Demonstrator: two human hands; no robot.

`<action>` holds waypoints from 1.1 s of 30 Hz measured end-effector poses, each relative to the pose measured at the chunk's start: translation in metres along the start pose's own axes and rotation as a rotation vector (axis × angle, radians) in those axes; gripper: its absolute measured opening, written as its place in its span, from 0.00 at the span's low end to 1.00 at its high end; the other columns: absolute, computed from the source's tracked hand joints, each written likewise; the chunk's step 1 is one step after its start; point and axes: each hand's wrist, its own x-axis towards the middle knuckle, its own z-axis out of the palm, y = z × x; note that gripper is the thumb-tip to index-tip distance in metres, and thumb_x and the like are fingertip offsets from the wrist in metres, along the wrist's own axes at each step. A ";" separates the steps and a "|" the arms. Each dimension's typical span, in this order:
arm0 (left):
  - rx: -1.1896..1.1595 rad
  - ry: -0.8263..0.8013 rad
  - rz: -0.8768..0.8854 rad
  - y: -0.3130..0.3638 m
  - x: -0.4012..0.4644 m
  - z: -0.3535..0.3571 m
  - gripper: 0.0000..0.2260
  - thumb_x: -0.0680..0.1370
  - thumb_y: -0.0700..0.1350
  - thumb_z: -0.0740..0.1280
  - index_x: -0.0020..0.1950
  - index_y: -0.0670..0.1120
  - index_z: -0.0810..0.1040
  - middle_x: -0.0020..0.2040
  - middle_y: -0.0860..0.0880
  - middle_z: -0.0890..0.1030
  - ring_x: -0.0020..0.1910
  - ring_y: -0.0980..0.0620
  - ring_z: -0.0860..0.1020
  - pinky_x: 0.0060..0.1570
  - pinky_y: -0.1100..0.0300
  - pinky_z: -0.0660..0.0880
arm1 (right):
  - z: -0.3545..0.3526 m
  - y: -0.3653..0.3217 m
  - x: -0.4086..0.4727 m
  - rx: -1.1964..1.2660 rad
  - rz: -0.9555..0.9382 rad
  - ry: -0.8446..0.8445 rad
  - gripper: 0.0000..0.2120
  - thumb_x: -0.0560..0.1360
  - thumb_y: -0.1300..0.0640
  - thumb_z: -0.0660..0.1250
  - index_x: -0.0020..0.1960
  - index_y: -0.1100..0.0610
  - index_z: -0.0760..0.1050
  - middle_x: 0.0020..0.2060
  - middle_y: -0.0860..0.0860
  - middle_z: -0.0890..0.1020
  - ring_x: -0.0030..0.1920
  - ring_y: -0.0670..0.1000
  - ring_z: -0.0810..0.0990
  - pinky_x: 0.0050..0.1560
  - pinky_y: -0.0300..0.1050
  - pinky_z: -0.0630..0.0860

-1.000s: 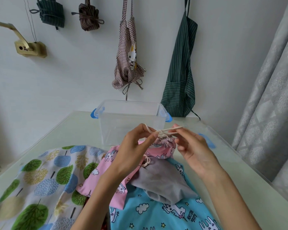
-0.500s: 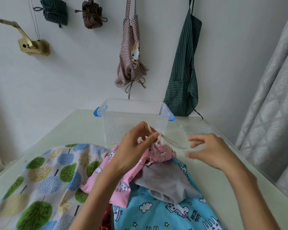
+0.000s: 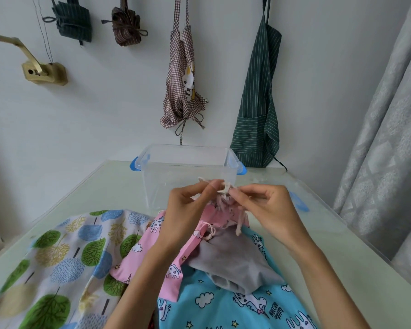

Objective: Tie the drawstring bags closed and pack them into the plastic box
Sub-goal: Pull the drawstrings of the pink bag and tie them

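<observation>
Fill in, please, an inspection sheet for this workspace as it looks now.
Surface: pale green glass-topped table, bare along its right side.
Job's things: pink unicorn-print drawstring bag, neck gathered, cream drawstring cord at its top; grey cloth bag, blue cloud-print bag and tree-print bag lying unpacked; clear plastic box with blue clips, no bags visible in it.
Clutter: clear lid with blue clip beside the box.
Grippers: left hand and right hand both pinch the cord.
Cables: thin wires hanging above a brass wall fitting.
Surroundings: checked apron, green striped apron, grey curtain.
</observation>
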 end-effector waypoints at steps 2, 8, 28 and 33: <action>-0.067 0.052 -0.060 0.002 0.000 0.002 0.07 0.75 0.47 0.68 0.48 0.49 0.85 0.44 0.59 0.85 0.48 0.68 0.80 0.44 0.77 0.72 | -0.007 -0.003 -0.001 0.026 -0.055 0.060 0.06 0.68 0.58 0.73 0.44 0.58 0.84 0.38 0.49 0.86 0.41 0.46 0.85 0.42 0.32 0.78; -0.118 0.180 -0.180 -0.002 0.000 0.005 0.03 0.74 0.46 0.71 0.43 0.52 0.85 0.41 0.59 0.85 0.45 0.70 0.79 0.42 0.79 0.71 | -0.028 0.002 -0.001 -0.233 -0.120 0.186 0.04 0.72 0.55 0.71 0.40 0.54 0.83 0.34 0.44 0.85 0.36 0.41 0.83 0.41 0.31 0.77; -0.149 0.117 -0.263 -0.002 0.001 0.005 0.09 0.78 0.46 0.65 0.43 0.48 0.83 0.38 0.54 0.85 0.41 0.62 0.83 0.34 0.70 0.76 | -0.038 0.005 -0.003 -0.368 0.235 -0.037 0.09 0.74 0.52 0.69 0.39 0.54 0.84 0.22 0.46 0.76 0.25 0.43 0.72 0.29 0.31 0.69; -0.172 -0.025 -0.220 0.005 0.006 0.002 0.13 0.82 0.44 0.57 0.48 0.45 0.81 0.48 0.50 0.85 0.48 0.56 0.83 0.46 0.66 0.79 | -0.035 0.000 -0.005 -0.422 0.364 -0.200 0.08 0.74 0.52 0.68 0.40 0.54 0.84 0.23 0.45 0.77 0.25 0.41 0.73 0.30 0.33 0.69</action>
